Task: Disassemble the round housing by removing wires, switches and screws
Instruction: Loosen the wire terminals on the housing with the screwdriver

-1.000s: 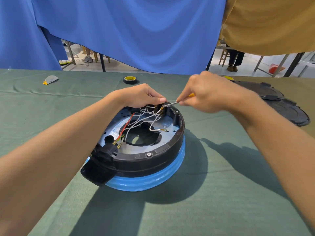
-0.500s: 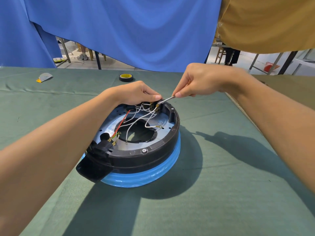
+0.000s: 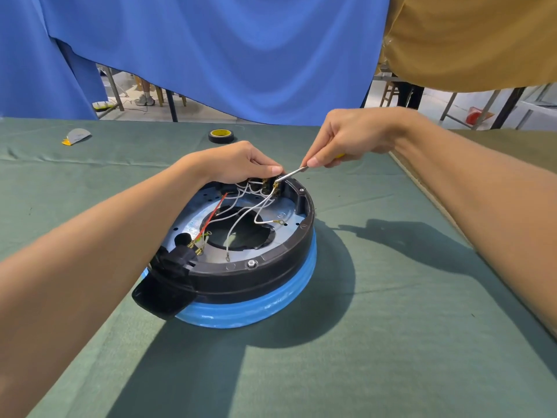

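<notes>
A round black housing [image 3: 241, 263] on a blue base is sitting mid-table on green cloth [image 3: 391, 342], white wires [image 3: 241, 220] looping inside. The left hand [image 3: 238, 164] is gripping its far rim, fingers curled; the right hand [image 3: 352, 137] is pinching a screwdriver [image 3: 291, 174] at the terminals.

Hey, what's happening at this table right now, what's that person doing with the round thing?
A person is taking apart a round black housing set on a blue base. The left hand steadies the far rim by the wire terminals. The right hand holds a screwdriver with its tip at those terminals. White wires and a red wire remain inside; a rim screw is in place.
</notes>
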Tool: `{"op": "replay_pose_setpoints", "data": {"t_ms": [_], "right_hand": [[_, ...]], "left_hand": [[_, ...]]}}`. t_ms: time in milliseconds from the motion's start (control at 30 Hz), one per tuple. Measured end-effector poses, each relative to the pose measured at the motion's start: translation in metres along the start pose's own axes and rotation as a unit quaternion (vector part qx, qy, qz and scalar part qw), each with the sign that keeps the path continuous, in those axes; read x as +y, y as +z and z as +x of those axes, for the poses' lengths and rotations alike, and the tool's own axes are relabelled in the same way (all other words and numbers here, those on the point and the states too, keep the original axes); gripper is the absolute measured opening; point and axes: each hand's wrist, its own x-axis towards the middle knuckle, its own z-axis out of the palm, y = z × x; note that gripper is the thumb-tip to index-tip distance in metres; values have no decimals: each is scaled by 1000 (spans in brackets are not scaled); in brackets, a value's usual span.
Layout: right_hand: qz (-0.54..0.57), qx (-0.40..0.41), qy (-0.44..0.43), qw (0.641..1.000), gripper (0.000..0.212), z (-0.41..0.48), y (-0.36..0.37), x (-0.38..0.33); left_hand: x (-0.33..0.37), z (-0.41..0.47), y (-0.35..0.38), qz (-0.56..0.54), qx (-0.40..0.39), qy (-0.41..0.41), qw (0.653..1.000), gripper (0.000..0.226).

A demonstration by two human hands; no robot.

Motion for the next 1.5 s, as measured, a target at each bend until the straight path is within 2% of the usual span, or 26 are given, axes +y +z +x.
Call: {"op": "replay_pose_setpoints", "data": {"t_ms": [267,367,467,567,733,900,1033,1133,1267,1333,1400,1500], "right_hand": [[-2,-58,40,998,11,9,-12,-7],[-31,-24,13,999,10,6,-11,-9],[-124,39,-45,991,9,-1,-1,-5],[-122,56,-62,989,11,-5,4,-2],[-1,-50,20,999,11,12,-13,-2],[-14,-143,79,986,14,33,-28,-8],[-3,-153,85,985,14,35,-28,-6],[3,-94,50,994,12,21,-19,-2],[-14,45,-53,997,11,-16,10,10],[-1,131,-74,989,12,-34,32,21],[83,244,-61,964,13,-42,63,33],[200,391,6,898,14,-38,117,45]], "left_hand": [[0,-1,0,-3,2,-5,1000,29],[0,0,0,-4,2,-3,1000,29],[-4,1,0,-10,-1,6,1000,29],[-3,2,1,-7,-2,9,1000,28],[-2,2,1,-4,1,4,1000,30],[-4,3,1,-6,1,1,1000,28],[-5,3,1,-8,-2,5,1000,22],[-5,3,0,-8,-4,11,1000,27],[-6,3,1,4,-10,12,1000,32],[-5,2,1,12,-8,14,1000,33],[-4,1,0,13,-6,17,1000,35],[-3,0,1,10,-10,18,1000,37]]}}
